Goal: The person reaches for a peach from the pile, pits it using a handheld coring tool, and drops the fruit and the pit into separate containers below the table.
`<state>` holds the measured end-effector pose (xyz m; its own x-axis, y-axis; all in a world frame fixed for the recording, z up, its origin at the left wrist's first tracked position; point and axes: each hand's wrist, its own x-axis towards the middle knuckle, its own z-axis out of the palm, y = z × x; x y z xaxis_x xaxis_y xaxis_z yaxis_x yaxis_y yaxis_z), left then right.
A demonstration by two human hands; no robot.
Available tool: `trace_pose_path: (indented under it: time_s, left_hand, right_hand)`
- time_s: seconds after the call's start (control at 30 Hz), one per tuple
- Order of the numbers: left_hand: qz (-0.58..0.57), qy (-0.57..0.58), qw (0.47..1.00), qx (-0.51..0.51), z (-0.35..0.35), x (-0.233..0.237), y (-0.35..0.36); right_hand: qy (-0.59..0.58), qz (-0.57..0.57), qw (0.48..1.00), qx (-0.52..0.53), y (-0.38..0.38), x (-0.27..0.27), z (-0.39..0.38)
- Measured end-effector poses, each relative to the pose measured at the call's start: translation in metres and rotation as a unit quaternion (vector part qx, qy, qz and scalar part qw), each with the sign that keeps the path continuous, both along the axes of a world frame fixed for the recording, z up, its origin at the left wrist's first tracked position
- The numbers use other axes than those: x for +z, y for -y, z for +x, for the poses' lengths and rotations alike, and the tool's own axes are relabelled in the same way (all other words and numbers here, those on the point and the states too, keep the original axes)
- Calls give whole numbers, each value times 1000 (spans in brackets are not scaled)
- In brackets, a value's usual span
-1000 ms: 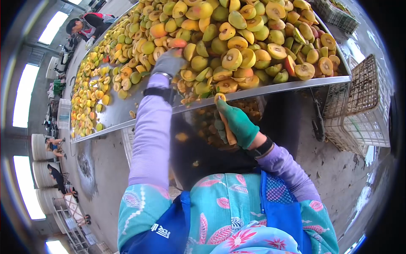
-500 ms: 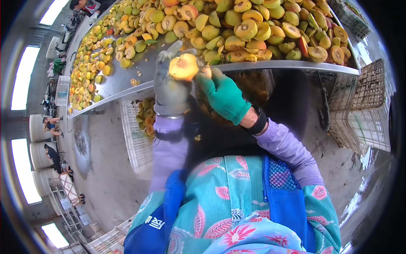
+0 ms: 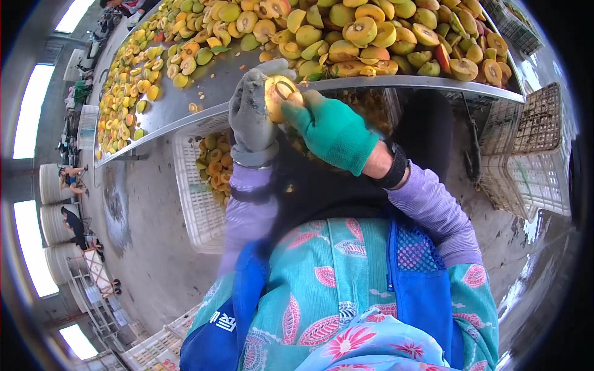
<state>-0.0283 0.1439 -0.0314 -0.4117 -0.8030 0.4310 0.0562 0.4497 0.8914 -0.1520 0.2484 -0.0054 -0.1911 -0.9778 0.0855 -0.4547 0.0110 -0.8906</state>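
My left hand [image 3: 252,114], in a grey glove, is closed around a halved yellow peach [image 3: 276,106], its cut face turned toward my right hand. In a green glove, my right hand [image 3: 337,133] is closed with thumb and fingertips against the fruit. A thin curved loop [image 3: 286,88] lies across the cut face at those fingertips, seemingly the end of a small pitting tool; its handle is hidden in the glove. Both hands are just off the near edge of a metal table [image 3: 185,125], where many halved peaches [image 3: 362,31] are heaped.
Below the table edge stands a white plastic crate [image 3: 199,216] with peach halves [image 3: 216,162] in it. Stacked crates [image 3: 526,154] are at the right. Large round tubs [image 3: 54,224] line the far left, with other people nearby. More peaches are spread over the table's left end.
The peach half has turned and shifted slightly right in my left hand. My right hand has come closer, and the curved loop now shows against the cut face.
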Motion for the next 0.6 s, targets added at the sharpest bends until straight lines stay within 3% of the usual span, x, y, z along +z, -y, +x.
trace_pose_path:
  time_s: [0.1,0.17,0.2,0.27,0.37,0.47,0.53,0.57,0.6]
  left_hand:
    - [97,-72,991,-60,-6,5,-7]
    - [97,-91,989,-58,-13,5,-11]
    - [96,-101,989,-56,-15,5,-12]
    - [83,-31,994,-68,-11,10,-11]
    - [76,43,991,-105,-10,22,-5]
    - [12,32,997,-66,-10,0,-3]
    - [38,-21,999,14,-15,1,-27]
    - [-33,-4,998,62,-18,-9,-36]
    - [121,-151,981,35,-24,-13,-51]
  right_hand:
    - [-18,-19,1000,6,-1,3,-5]
    - [-52,-72,996,20,-4,3,-5]
    - [-24,-37,999,24,-2,1,-7]
    - [34,35,998,38,5,-8,-9]
    - [18,13,999,33,1,-25,-6]
    - [66,-14,998,11,-1,-34,-2]
    - [132,-15,991,31,-1,-41,-4]
    - [170,-17,984,56,2,-46,-3]
    - [224,26,973,47,2,-49,1]
